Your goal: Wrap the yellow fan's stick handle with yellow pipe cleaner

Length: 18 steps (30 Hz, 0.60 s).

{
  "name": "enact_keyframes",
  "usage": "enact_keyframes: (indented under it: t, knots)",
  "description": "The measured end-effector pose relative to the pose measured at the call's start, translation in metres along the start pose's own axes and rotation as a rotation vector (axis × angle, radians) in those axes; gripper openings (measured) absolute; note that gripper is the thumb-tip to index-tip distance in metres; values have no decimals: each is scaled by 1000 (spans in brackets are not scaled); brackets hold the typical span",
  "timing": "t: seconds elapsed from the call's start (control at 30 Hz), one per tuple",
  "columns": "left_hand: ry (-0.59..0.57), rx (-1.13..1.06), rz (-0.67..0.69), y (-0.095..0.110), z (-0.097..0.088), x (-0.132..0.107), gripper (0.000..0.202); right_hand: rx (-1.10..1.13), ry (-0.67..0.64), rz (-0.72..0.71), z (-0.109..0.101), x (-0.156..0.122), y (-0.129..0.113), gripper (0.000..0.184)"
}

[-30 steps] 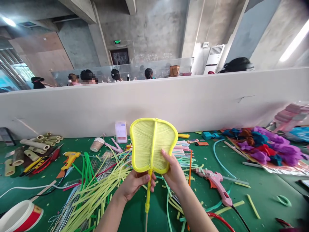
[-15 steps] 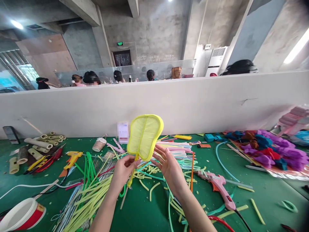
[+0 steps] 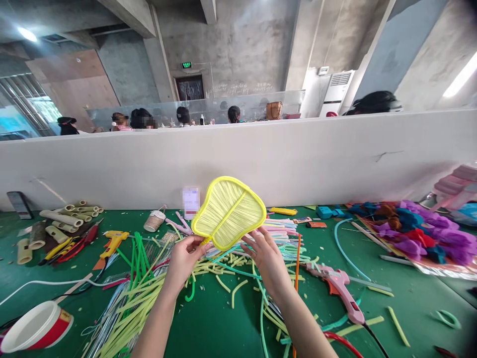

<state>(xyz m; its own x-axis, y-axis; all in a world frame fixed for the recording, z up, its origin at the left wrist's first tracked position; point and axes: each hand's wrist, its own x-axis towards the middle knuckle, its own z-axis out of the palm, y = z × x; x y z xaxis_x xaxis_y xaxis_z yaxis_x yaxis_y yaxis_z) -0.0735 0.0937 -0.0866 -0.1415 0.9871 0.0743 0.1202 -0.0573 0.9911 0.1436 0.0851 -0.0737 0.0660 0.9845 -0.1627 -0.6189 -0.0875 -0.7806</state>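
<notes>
A small yellow fan (image 3: 228, 212) with a fuzzy yellow rim is held above the green table (image 3: 219, 323), tilted so its top leans to the right. My left hand (image 3: 184, 257) is closed round the fan's handle just under the blade. To the right of it, my right hand (image 3: 265, 258) has its fingers spread, and their tips touch the fan's lower right rim. Under both hands lie heaps of yellow and green pipe-cleaner strips (image 3: 149, 288).
A pink glue gun (image 3: 341, 288) lies at the right, a yellow one (image 3: 114, 240) at the left. Paper tubes (image 3: 63, 219) and a red-and-white bowl (image 3: 35, 325) sit at the left, purple fluffy material (image 3: 417, 233) at the right. A white partition (image 3: 238, 159) closes off the back.
The fan has turned from upright to leaning right, moving away from me and lower. My right hand let go of the blade's side and now only touches the rim.
</notes>
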Motion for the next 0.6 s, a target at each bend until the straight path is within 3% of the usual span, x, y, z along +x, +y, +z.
enact_keyframes:
  t: [0.2,0.6]
  knots:
    - [-34,-114,-54,0,1,-2,39,-134,62,-56,-2,2,2,76]
    - [-58,-496,-193,12,7,-7,38,-227,-35,23,8,-8,16,65]
